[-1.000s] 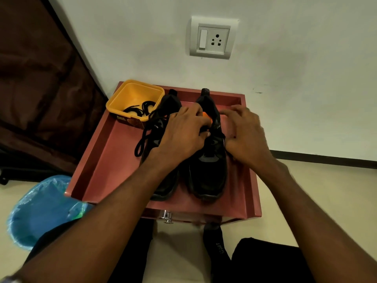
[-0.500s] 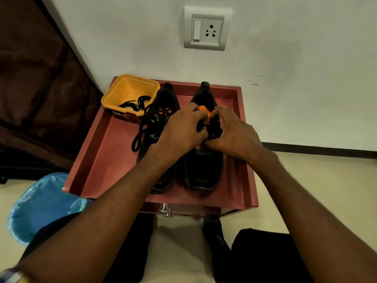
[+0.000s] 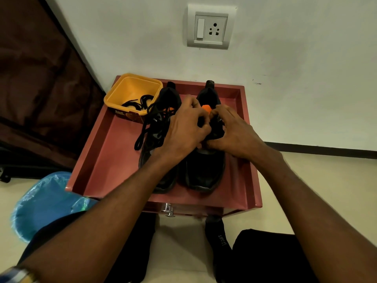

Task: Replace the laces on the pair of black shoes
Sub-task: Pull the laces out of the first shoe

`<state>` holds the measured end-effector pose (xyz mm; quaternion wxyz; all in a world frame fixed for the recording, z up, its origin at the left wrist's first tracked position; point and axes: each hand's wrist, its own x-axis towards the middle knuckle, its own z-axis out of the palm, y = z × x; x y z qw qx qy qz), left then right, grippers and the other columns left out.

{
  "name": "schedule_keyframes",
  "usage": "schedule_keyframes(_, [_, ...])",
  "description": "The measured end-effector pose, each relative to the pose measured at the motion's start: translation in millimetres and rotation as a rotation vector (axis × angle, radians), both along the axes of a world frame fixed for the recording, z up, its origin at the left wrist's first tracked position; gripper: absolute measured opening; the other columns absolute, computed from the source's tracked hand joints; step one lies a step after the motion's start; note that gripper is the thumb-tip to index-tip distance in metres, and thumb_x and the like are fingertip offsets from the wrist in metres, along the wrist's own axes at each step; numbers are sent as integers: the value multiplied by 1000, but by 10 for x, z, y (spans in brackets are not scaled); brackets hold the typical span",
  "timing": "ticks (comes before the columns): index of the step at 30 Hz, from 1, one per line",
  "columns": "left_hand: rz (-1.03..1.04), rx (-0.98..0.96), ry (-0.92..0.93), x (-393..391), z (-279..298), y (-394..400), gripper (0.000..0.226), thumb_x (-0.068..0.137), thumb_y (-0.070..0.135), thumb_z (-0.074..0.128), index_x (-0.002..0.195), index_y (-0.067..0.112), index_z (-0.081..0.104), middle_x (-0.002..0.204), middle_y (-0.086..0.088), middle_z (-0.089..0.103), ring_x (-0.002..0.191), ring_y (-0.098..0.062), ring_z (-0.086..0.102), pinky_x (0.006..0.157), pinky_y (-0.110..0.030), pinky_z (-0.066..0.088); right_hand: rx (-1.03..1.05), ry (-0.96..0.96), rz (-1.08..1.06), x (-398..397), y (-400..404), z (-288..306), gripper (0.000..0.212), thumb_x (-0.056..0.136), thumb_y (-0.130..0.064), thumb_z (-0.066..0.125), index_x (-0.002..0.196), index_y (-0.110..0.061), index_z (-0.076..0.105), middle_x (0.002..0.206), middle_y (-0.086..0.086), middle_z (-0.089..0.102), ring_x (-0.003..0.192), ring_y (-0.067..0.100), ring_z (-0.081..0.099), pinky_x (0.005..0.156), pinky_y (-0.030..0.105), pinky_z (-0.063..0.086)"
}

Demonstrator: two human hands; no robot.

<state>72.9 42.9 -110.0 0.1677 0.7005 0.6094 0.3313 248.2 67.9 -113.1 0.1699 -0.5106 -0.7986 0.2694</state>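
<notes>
Head view: a reddish-brown tray-like surface with raised rims [image 3: 95,148] stands against a white wall [image 3: 295,58], its far edge touching the wall and its near edge facing the person. Two black lace-up shoes sit side by side near the middle of it, toes toward the person. The left black shoe [image 3: 157,127] has loose black laces [image 3: 142,133] trailing off its left side onto the bare surface. The right black shoe [image 3: 206,170] shows an orange patch [image 3: 206,108] at its tongue, between the two hands.

The left hand [image 3: 183,131] lies over the lace area of the right shoe with its fingers curled; they seem to pinch something there, but what they hold is hidden. The right hand [image 3: 234,133] meets it from the right, fingers curled at the same spot, thumb low near the left hand's thumb; whether it pinches a lace I cannot tell.

A square yellow plastic tub [image 3: 132,94] sits in the far left corner of the surface, just beside the left shoe, with coiled black spare laces [image 3: 138,103] inside. Bare surface lies open left of the shoes and in a narrower strip on the right, up to the right rim.

On the wall above hangs a white switch-and-socket plate [image 3: 211,26]. A blue plastic-lined bin [image 3: 44,201] stands on the floor by the surface's near left corner. A dark brown curtain [image 3: 36,78] hangs at left.
</notes>
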Motion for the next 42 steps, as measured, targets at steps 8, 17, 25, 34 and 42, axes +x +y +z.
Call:
schedule_keyframes(8, [-103,-11,-14,-38,23,49,16,94,29,73,107,19,72,101,8,55,91,-5,56,78,-21,48,41,54,-45,83,66,-61,76,57,-75,80,114,-36,48,132,-14,45,108,8,53,75,17,43])
schedule_keyframes(17, [59,-118,-84,49,49,18,18,94,8,67,84,23,67,83,5,68,70,-12,69,63,-20,56,60,28,-7,-2,58,-66,79,59,-68,85,119,-28,53,133,-13,43,106,9,52,78,26,48])
schedule_keyframes(25, [101,-289,-191,124,188,9,14,94,39,70,98,30,60,86,9,67,82,-7,66,90,-25,44,11,46,-28,5,51,-19,77,57,-62,90,112,-28,49,120,-13,47,97,8,53,82,38,54])
schedule_keyframes(34, [76,-277,-453,78,306,16,17,99,17,65,85,11,72,76,3,71,74,-12,69,85,-36,53,-26,42,-2,-1,55,8,87,53,-67,89,121,-30,49,122,-13,51,105,10,56,86,43,57])
schedule_keyframes(42, [-27,-150,148,18,311,-15,16,91,38,75,93,25,65,79,10,65,72,-5,64,62,-24,49,-67,61,-7,0,57,-12,90,58,-63,91,130,-32,46,130,-14,49,111,10,57,91,42,58])
